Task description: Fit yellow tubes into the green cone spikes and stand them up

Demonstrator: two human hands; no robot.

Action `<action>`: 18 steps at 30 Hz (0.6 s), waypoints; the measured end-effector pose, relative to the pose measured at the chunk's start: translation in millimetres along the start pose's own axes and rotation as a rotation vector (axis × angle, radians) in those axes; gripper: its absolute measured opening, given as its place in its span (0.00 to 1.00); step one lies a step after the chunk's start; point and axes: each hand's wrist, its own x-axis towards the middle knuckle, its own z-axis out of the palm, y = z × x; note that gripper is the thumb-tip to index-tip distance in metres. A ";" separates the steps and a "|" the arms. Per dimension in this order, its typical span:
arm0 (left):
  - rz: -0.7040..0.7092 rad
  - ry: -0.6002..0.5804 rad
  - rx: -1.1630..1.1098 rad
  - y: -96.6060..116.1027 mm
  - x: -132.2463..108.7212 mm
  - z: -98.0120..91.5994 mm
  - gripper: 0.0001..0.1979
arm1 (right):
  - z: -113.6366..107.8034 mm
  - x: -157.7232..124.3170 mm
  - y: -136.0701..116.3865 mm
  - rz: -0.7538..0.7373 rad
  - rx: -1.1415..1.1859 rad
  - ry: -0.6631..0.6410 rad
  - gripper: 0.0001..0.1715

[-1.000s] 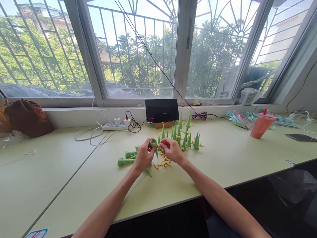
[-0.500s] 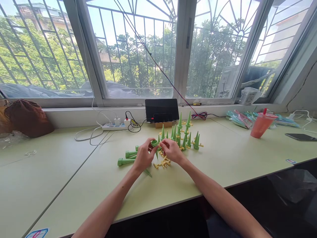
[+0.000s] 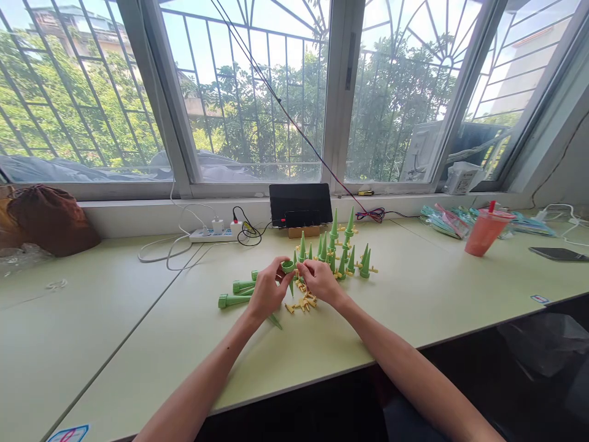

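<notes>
My left hand [image 3: 269, 287] is closed around a green plastic watering spike [image 3: 288, 266], its round open end up and its point down. At the spike's side, my right hand [image 3: 317, 279] pinches a small yellow valve, mostly covered by the fingertips. Below the hands lies a loose pile of yellow valves [image 3: 304, 302]. Several more green spikes [image 3: 234, 300] lie flat beside and partly behind my left hand. Beyond my right hand stand several spikes [image 3: 342, 265] point up, with yellow valves sticking out of their sides.
A tablet [image 3: 300, 202] leans on a stand at the back, with a power strip [image 3: 212, 234] and cables to its left. On the right are a red drink cup [image 3: 488, 232], plastic packets [image 3: 444, 222] and a phone [image 3: 560, 254]. A brown bag [image 3: 53, 221] sits far left.
Both hands stay almost in place at the spike. The spike's open end has shifted very slightly to the right, and my right fingers have moved a little against its side.
</notes>
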 end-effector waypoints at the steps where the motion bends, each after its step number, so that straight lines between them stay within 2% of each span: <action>1: 0.002 -0.003 -0.002 0.1 0.0 0.0 0.13 | 0.3 0.0 0.6 -0.004 -0.005 0.005 0.27; 11: -0.011 -0.012 -0.024 1.6 0.2 -0.8 0.13 | -1.4 -0.9 -2.7 0.027 0.023 -0.004 0.26; 18: -0.033 -0.006 -0.048 1.7 -0.1 -1.1 0.15 | -2.1 -1.4 -4.8 0.045 0.035 0.006 0.21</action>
